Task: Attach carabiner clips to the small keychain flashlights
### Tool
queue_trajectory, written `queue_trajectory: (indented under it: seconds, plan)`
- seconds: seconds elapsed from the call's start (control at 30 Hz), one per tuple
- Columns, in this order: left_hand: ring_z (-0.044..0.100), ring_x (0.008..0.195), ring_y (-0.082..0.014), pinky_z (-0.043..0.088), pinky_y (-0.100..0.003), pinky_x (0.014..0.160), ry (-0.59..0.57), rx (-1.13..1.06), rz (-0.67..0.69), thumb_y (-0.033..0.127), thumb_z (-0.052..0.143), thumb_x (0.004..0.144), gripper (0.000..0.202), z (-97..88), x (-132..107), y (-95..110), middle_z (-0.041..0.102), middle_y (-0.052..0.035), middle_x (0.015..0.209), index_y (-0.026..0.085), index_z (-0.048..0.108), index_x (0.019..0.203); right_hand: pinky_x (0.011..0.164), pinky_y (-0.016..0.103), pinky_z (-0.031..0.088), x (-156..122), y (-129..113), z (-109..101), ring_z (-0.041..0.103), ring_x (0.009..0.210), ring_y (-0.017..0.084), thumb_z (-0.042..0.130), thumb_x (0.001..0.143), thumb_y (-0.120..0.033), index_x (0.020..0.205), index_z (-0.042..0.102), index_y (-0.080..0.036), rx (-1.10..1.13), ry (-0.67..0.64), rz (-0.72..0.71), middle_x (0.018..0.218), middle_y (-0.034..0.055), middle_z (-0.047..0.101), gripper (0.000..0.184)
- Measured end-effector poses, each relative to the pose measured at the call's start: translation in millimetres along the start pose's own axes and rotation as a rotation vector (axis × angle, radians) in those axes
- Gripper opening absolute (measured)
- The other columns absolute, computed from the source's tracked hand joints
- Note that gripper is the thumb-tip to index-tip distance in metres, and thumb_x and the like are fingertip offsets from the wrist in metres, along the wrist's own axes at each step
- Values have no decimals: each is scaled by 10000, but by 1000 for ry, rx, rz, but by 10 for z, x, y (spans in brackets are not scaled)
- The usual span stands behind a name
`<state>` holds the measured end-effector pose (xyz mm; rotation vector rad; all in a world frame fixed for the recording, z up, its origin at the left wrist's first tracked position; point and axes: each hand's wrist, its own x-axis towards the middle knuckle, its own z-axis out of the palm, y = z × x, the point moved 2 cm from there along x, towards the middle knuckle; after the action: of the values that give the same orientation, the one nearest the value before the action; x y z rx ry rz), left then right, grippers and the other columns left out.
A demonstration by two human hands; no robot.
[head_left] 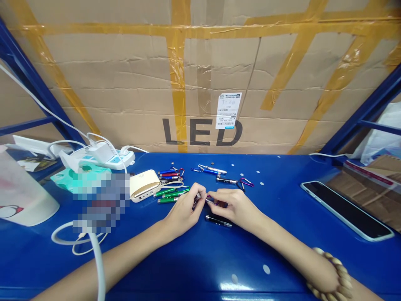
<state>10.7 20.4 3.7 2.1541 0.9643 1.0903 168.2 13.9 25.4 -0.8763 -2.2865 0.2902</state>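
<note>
My left hand (190, 207) and my right hand (230, 203) meet at the middle of the blue table, fingers pinched together. Between the right fingertips a small purple piece (209, 196) shows, mostly covered. What the left fingers grip is hidden, apart from a metallic glint. Just below the hands lies a black pen-shaped tube (218, 221), like a keychain penlight. Several green tubes (169, 200) rest left of my left hand. Behind the hands are a black tube with a purple carabiner (247, 182) and a blue-and-silver one (214, 170).
A white power bank (145, 185) sits left of the tubes, near a power strip (125, 158) with cables. At far left stands a white container (21, 192). A phone (346, 209) lies right. A large cardboard box (131, 83) walls off the back.
</note>
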Motion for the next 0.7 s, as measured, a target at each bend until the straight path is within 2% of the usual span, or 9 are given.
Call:
queue_trajectory:
  seconds: [0.2, 0.33, 0.5, 0.7]
  plan:
    - [445, 661, -114, 365, -243, 648, 68, -199, -83, 228, 377, 907, 121, -47, 41, 90, 462, 30, 738, 224, 317, 802, 585, 252, 471, 26, 60, -58, 560, 600, 136, 535, 868, -322, 1006, 679, -169, 140, 105, 69, 696, 39, 634, 252]
    - [436, 652, -116, 360, -249, 645, 105, -208, -103, 227, 420, 886, 150, -74, 59, 86, 471, 28, 743, 225, 304, 791, 603, 274, 491, 58, 14, -82, 592, 653, 152, 525, 873, -312, 943, 714, -208, 199, 121, 114, 754, 50, 659, 227]
    - [407, 586, -102, 352, -246, 609, 102, -174, -122, 253, 507, 844, 192, -68, 46, 75, 480, 38, 730, 223, 323, 802, 584, 272, 516, 60, 22, -86, 610, 652, 162, 597, 820, -341, 862, 735, -205, 250, 222, 229, 737, 51, 662, 199]
    - [398, 553, -87, 352, -234, 589, 149, -188, -181, 242, 535, 823, 214, -75, 56, 51, 470, 55, 695, 221, 324, 789, 636, 282, 566, 48, 37, -26, 633, 737, 170, 610, 800, -376, 874, 731, -216, 441, 244, 302, 837, 60, 641, 215]
